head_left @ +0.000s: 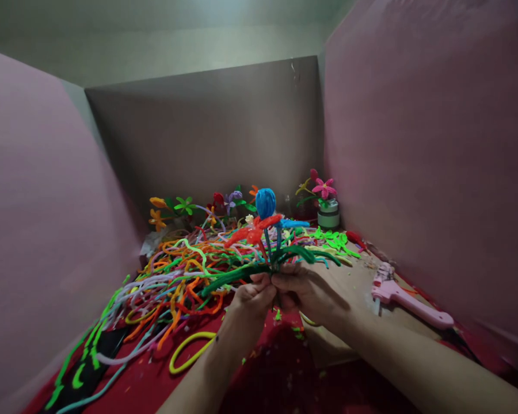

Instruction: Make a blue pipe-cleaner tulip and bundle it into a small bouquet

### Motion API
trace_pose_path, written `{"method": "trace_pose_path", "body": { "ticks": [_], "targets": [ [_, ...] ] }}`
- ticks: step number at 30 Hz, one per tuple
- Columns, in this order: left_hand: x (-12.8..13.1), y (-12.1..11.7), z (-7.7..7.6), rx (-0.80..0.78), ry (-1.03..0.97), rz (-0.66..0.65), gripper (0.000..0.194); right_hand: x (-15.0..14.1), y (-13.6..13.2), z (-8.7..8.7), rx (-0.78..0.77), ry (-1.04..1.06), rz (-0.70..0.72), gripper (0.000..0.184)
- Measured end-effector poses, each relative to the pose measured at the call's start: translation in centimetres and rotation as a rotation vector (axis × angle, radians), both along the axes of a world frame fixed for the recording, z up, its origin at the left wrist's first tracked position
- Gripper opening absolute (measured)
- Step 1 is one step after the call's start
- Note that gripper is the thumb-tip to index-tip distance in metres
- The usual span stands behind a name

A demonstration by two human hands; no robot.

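Both hands meet at the middle of the view around the stems of a pipe-cleaner flower bouquet (265, 203). It has a round blue bloom on top, an orange-red flower (254, 233) at the left, a blue petalled one at the right, and long dark green leaves (296, 252) to both sides. My left hand (254, 296) pinches the stems from the left. From the right, my right hand (304, 290) grips the same spot, its thumb close to the left fingertips. The stem ends poke out below the fingers.
Loose pipe cleaners (172, 282) in many colours are heaped at the left and centre. A pink glue gun (410, 302) lies on cardboard (349, 282) at the right. Finished flowers stand along the back, some in a pale green jar (328, 215). Pink panels (435, 161) flank the red-covered table.
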State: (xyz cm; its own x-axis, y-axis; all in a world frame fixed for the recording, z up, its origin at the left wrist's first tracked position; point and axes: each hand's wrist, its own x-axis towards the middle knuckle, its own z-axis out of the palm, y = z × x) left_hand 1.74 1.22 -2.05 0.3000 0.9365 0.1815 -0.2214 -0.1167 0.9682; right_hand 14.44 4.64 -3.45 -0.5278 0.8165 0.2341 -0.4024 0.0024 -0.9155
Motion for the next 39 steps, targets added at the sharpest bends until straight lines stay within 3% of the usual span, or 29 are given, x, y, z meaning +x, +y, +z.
{"method": "trace_pose_path", "body": {
  "ticks": [3, 8, 12, 16, 21, 27, 33, 39],
  "targets": [
    [0.1, -0.3, 0.6, -0.032, -0.056, 0.002, 0.022, -0.1, 0.1, 0.3, -0.039, 0.034, 0.010, 0.021],
    [0.4, -0.6, 1.1, 0.044, 0.172, 0.065, 0.014, -0.3, 0.5, 0.0, -0.161, 0.100, -0.010, 0.026],
    [0.8, -0.4, 0.0, 0.102, 0.274, 0.191, 0.016, -0.5, 0.3, 0.4, -0.060, 0.074, -0.137, 0.014],
    [0.5, -0.2, -1.4, 0.191, 0.483, 0.273, 0.011, -0.9, -0.2, 0.8, -0.018, 0.113, -0.141, 0.014],
    [0.2, -0.3, -1.6, 0.293, 0.658, 0.357, 0.013, -0.9, -0.4, 0.5, 0.010, 0.075, -0.151, 0.014],
    [0.4, -0.6, -1.4, 0.272, 0.597, 0.364, 0.016, -0.9, -0.3, 0.0, 0.003, 0.074, -0.059, 0.021],
    [0.7, -0.9, -0.7, 0.173, 0.362, 0.305, 0.019, -1.0, -0.6, 0.5, 0.008, 0.100, 0.020, 0.024],
    [0.6, -0.4, -0.2, 0.158, 0.307, 0.220, 0.025, -0.7, -1.1, 0.8, 0.049, 0.012, -0.080, 0.024]
  ]
}}
